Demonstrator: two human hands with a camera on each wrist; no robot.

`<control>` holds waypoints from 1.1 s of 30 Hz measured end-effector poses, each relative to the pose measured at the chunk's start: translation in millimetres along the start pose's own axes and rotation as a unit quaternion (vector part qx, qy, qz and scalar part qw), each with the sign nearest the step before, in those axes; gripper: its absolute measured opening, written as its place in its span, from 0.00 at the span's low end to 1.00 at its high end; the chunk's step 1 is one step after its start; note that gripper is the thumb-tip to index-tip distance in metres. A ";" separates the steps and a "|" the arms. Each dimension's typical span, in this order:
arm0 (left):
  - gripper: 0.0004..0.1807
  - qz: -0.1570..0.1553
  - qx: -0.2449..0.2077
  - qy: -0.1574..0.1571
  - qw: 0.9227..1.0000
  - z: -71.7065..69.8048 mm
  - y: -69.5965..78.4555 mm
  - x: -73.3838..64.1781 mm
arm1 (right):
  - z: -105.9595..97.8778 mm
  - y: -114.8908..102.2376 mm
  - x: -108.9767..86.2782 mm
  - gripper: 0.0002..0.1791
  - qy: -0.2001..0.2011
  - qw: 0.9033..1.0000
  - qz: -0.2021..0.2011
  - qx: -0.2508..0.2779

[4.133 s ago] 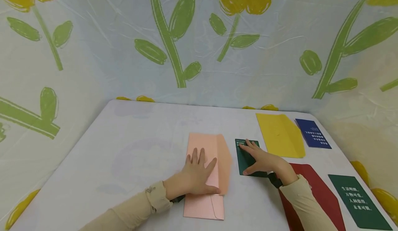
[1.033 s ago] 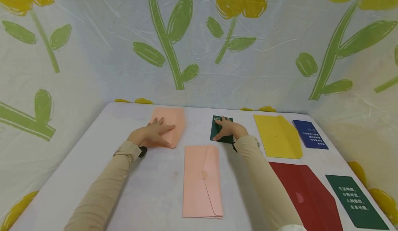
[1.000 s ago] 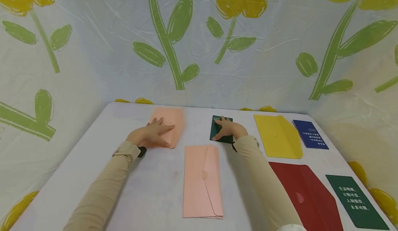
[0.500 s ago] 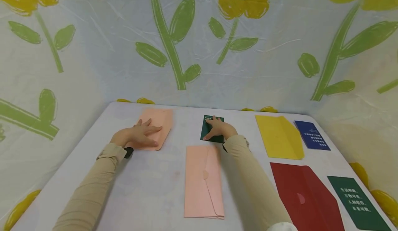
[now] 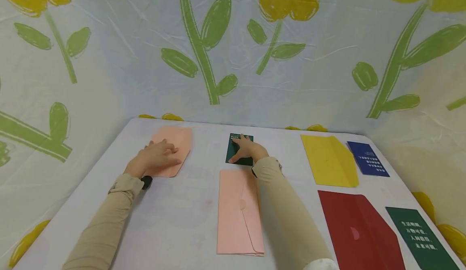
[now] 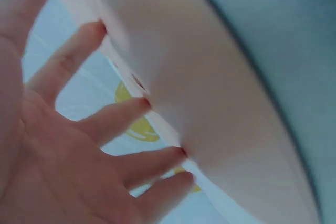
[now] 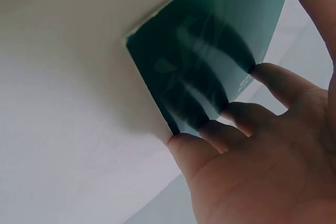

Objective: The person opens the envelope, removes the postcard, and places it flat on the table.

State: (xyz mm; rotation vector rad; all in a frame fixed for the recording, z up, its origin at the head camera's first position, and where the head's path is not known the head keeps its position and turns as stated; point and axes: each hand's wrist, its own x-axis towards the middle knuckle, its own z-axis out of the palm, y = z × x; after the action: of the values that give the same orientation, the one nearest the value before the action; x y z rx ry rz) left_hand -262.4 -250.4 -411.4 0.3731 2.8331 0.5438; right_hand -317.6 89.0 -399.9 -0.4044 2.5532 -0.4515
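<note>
Far left on the table lies a pale pink envelope (image 5: 183,140) with its flap unfolded. My left hand (image 5: 156,157) rests on it, and the left wrist view has fingertips touching the envelope's surface (image 6: 205,93). A small dark green card (image 5: 233,150) lies near the table's back. My right hand (image 5: 251,148) sits over this card with fingers spread; in the right wrist view the fingertips touch the card's face (image 7: 173,45). Between my arms, nearer me, lies another pink envelope (image 5: 233,213), its flap folded over.
On the right are a yellow envelope (image 5: 327,161), a navy blue card (image 5: 367,159), a red envelope (image 5: 360,225) and a green card with white writing (image 5: 422,235). A flower-printed cloth (image 5: 138,68) hangs around the white table (image 5: 174,225).
Both hands have moved away from me and to the left, sliding the open pink envelope and the small green card along. The folded pink envelope beneath is uncovered and stays in place.
</note>
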 end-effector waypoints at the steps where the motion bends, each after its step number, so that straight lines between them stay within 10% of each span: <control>1: 0.38 -0.003 0.005 0.005 1.000 -0.5 0.4 -2.2 | 0.8 -1.7 1.3 0.54 0.001 1.000 -0.001 -0.001; 33: 0.25 -0.025 -0.138 -0.046 0.989 -28.9 -49.4 -20.4 | 20.8 -67.0 24.8 0.53 0.018 0.999 -0.021 -0.023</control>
State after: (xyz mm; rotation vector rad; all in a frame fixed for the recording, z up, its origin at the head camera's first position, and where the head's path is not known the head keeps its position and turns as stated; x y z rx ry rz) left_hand -261.1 -310.2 -400.9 0.2673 2.6219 0.8713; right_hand -314.0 14.7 -401.5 -0.4702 2.5981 -0.4206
